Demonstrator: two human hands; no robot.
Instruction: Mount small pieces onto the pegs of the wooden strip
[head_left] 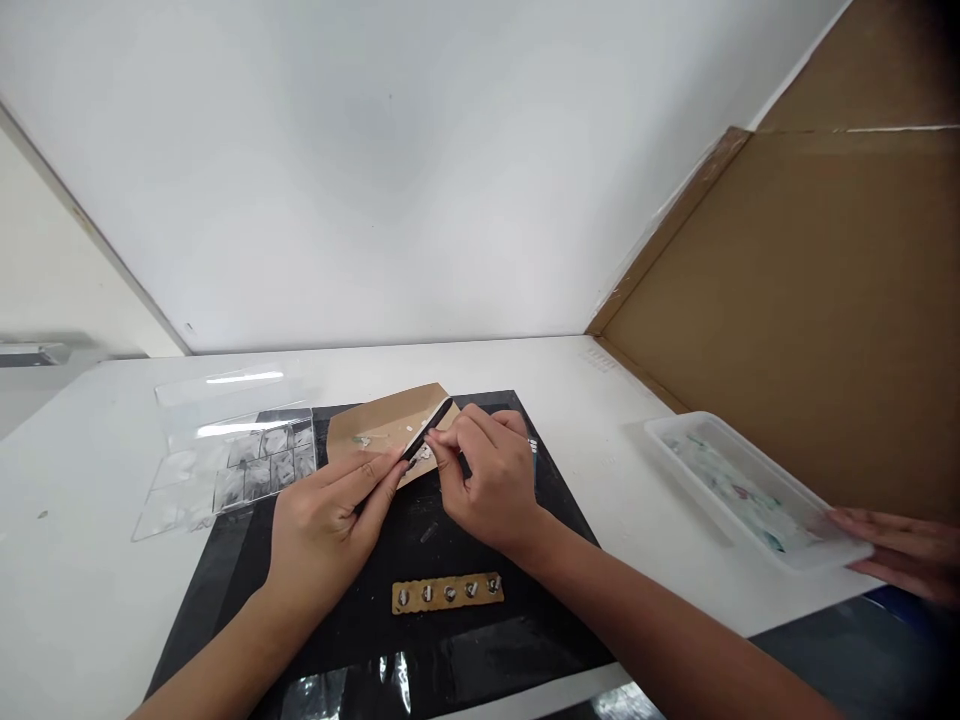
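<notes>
A slim black bar with a white edge (439, 413) is held at a slant in front of me. Its lower end is pinched between the thumb and fingers of my left hand (326, 520). My right hand (491, 480) is closed, thumb and fingertips against the bar's middle; anything small between them is hidden. Beneath the bar lies a brown paper sheet (360, 425) with small white bits and a greenish piece on it. Nearer me, a tan strip (448, 594) carries several round metallic spots with small pale pieces on them.
A black mat (540, 620) covers the middle of the white table (622, 500). At left stands an open clear compartment box (180, 490) holding small bags. Another person's hand (900, 545) touches a translucent tray (667, 425) at right. A cardboard panel (810, 320) rises behind it.
</notes>
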